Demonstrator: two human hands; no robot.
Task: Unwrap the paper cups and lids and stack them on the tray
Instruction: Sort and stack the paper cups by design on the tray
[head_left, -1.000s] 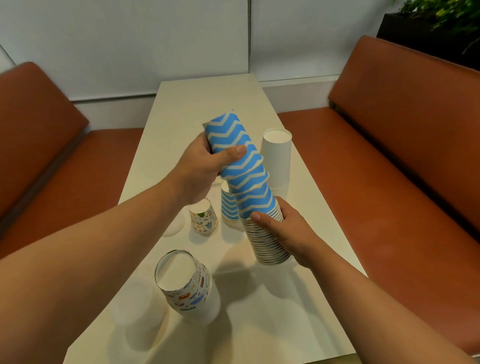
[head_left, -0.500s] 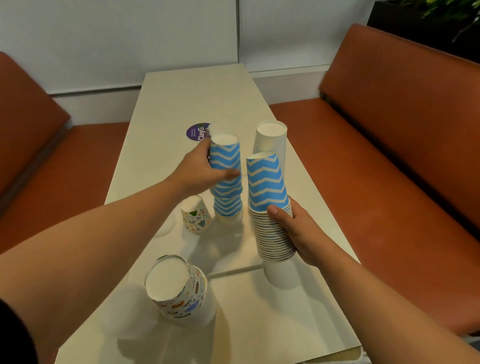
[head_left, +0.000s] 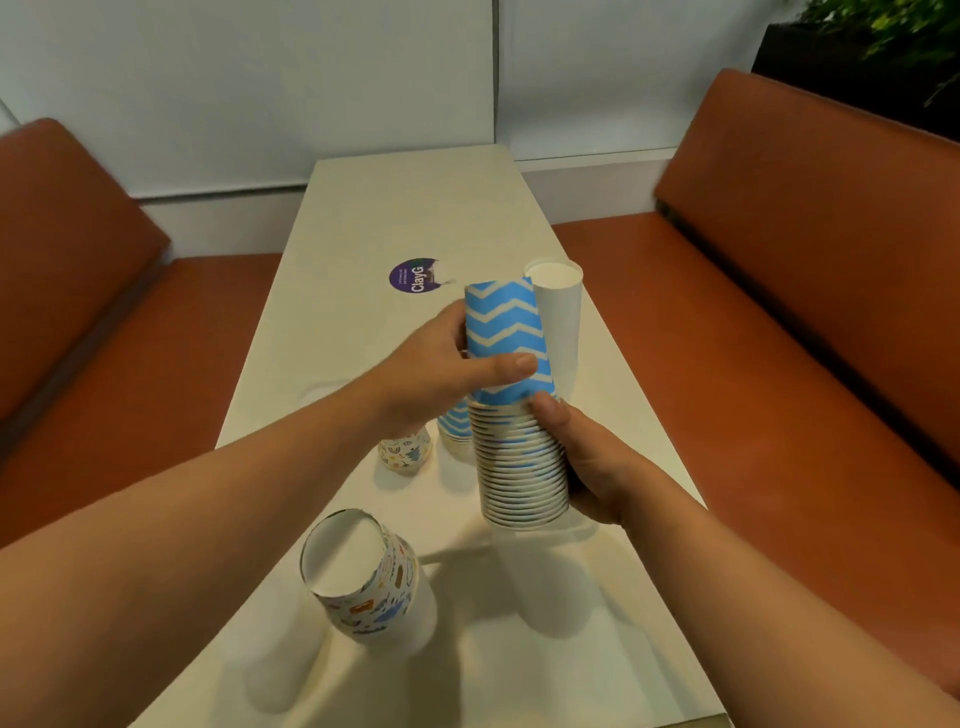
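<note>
Standing upside down nearest on the pale worktop (head_left: 363, 218) is a patterned cup stack (head_left: 363, 577), and beyond it the right hand (head_left: 587, 467) curls round the ringed lower rims of a blue zigzag cup stack (head_left: 511, 405) held upright above the surface. The left hand (head_left: 441, 374) grips the stack's upper blue part, thumb across the front. Farther off stand a small patterned cup (head_left: 405, 451), a short blue stack (head_left: 454, 423), a tall white cup stack (head_left: 558, 317) and a purple sticker (head_left: 415, 278)

held cup stack (head_left: 511, 364): blue-white zigzag | tall stack (head_left: 560, 312): white | benches (head_left: 779, 291): rust-orange | sticker (head_left: 415, 278): purple
</note>
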